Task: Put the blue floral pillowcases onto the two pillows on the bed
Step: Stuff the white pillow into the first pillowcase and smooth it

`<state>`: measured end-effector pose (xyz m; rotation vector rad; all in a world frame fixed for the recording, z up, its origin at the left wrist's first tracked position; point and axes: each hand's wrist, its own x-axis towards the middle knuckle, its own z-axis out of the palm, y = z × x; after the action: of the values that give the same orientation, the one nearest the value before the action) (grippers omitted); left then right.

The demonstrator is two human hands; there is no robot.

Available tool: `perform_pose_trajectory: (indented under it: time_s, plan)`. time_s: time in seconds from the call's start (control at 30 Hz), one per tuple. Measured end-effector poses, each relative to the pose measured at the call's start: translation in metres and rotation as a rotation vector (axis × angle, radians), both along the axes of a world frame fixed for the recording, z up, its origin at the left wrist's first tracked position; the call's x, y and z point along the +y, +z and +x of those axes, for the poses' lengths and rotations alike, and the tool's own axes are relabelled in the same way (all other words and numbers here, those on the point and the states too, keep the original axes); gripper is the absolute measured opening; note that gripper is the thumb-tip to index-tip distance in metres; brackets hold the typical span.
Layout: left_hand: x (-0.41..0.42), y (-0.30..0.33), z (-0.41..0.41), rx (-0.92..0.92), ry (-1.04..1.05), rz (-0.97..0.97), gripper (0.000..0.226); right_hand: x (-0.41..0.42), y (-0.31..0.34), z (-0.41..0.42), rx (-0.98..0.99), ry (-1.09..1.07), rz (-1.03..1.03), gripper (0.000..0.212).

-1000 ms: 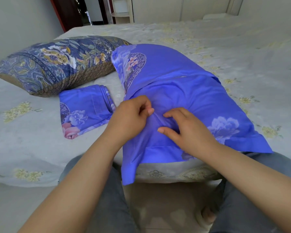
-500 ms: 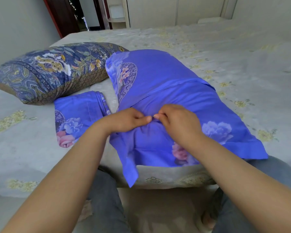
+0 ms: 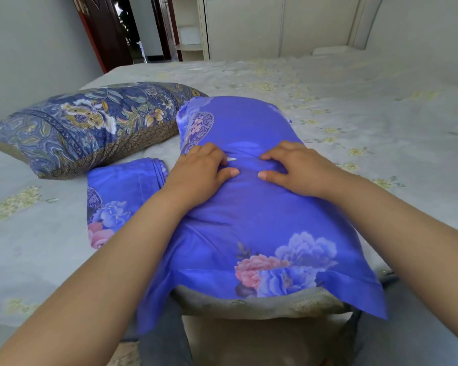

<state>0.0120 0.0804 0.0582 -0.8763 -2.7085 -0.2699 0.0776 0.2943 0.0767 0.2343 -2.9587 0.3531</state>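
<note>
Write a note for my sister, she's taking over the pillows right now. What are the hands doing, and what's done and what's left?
Left hand and right hand: both pressed on the middle of the covered pillow, fingers curled into the fabric at its back opening.
Covered pillow lies at the bed edge, already inside a blue floral case.
Folded pillowcase lies to its left, unused.
Second pillow, dark patterned, lies behind it, not yet covered.
Left: finish closing the opening, then cover the second pillow.

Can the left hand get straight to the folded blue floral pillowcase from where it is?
Probably yes: the folded blue floral pillowcase lies uncovered on the bedsheet just beside the left hand, nothing between.
</note>
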Motion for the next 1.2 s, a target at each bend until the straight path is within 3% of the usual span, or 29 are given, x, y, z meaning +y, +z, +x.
perform_pose_trajectory:
  time_s: [0.1,0.2,0.27,0.37,0.47,0.6,0.7,0.8,0.9,1.0,1.1,1.2]
  plan:
    - [0.002,0.012,-0.005,-0.063,-0.042,-0.158,0.044,-0.005,0.009,-0.011,-0.155,0.045,0.014,0.043]
    - [-0.004,0.029,-0.004,-0.374,-0.196,-0.201,0.034,0.002,0.027,-0.018,-0.447,0.126,-0.019,0.031]
    - [-0.01,0.039,-0.018,-0.349,-0.237,-0.243,0.032,0.006,0.037,-0.024,-0.522,0.166,0.005,0.031]
    - [-0.015,0.041,-0.052,-0.131,-0.209,-0.118,0.027,0.005,0.04,-0.033,-0.457,0.169,-0.002,0.043]
    - [-0.008,0.021,-0.071,-0.108,-0.093,0.106,0.026,-0.005,0.034,-0.043,-0.393,0.139,-0.059,0.037]
    - [0.0,-0.017,-0.078,-0.028,0.166,0.14,0.04,0.003,0.011,-0.065,-0.136,-0.03,-0.008,0.033]
    - [0.001,-0.024,-0.074,0.045,0.035,0.148,0.047,0.035,-0.007,-0.074,0.157,-0.274,0.243,0.038]
    - [-0.005,-0.025,-0.058,0.194,-0.102,0.041,0.049,0.053,-0.023,-0.071,0.235,-0.334,0.236,0.04]
    - [-0.026,-0.022,-0.054,0.447,0.017,-0.156,0.032,0.05,-0.03,-0.06,0.29,-0.164,0.06,0.03]
    - [-0.039,-0.012,-0.064,0.44,0.262,-0.224,0.019,0.041,-0.028,-0.038,0.45,0.169,0.122,0.03]
    - [-0.025,-0.015,-0.062,0.386,0.293,-0.279,0.009,0.037,-0.02,-0.031,0.365,0.267,0.237,0.023]
    - [-0.006,-0.015,-0.06,0.433,0.136,-0.123,0.01,0.033,-0.012,-0.033,0.116,0.141,0.337,0.011]
